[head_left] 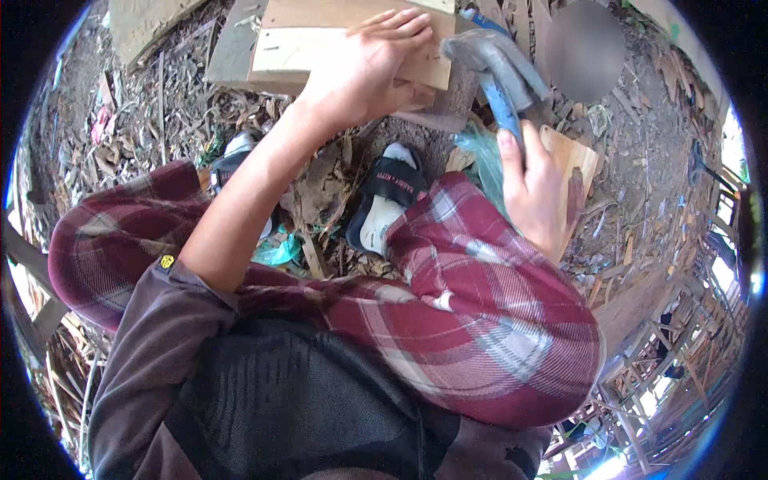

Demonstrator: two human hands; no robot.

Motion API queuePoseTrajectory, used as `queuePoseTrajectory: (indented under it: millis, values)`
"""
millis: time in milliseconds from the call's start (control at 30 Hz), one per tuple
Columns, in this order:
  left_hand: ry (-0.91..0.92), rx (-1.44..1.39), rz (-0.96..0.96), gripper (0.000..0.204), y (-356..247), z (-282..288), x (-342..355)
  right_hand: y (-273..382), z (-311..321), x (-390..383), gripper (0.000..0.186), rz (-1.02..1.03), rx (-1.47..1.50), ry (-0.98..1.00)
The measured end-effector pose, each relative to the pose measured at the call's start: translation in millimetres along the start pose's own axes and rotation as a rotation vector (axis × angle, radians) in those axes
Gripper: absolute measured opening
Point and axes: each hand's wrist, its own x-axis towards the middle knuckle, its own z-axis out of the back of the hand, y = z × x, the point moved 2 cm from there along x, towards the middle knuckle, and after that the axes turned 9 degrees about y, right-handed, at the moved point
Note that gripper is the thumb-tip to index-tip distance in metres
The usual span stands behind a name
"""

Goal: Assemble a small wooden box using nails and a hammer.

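Note:
A light wooden piece of nailed boards (280,48) lies at the top middle, on a darker plank. My left hand (360,80) rests on it with fingers stretched across the top toward its right end. My right hand (528,184) grips the blue handle of a hammer (500,104), whose metal head is motion-blurred beside the right end of the boards. A pale wooden board (580,160) and a crumpled translucent green plastic bag (478,152) lie beside and behind my right hand.
My sandalled feet (380,224) and plaid-covered legs (496,344) are below the work. The ground (624,224) is strewn with wood scraps, dry leaves and plastic bits. Loose sticks and slats (664,352) lie at the lower right. A blurred round patch (586,48) covers part of the upper right.

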Motion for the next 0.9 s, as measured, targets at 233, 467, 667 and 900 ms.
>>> queuePoseTrajectory:
  millis: [233, 467, 667, 900]
  values:
    - [-0.009, 0.048, -0.055, 0.075, -6.3, 8.8, 2.3, -5.1, -6.9, -3.7, 0.030, -0.059, 0.121, 0.038]
    - [-0.169, 0.034, -0.003, 0.064, 1.2, -8.4, -3.0, -1.3, 9.7, -14.4, 0.033, 0.077, 0.638, -0.147]
    - [-0.134, -0.060, -0.007, 0.062, 5.7, -11.6, -3.9, 8.3, 12.3, 0.6, 0.031, -0.062, -0.002, 0.060]
    - [-0.131, -0.141, 0.052, 0.086, 1.6, -6.5, 2.0, 0.2, -0.4, 12.1, 0.029, 0.004, 0.051, 0.048]
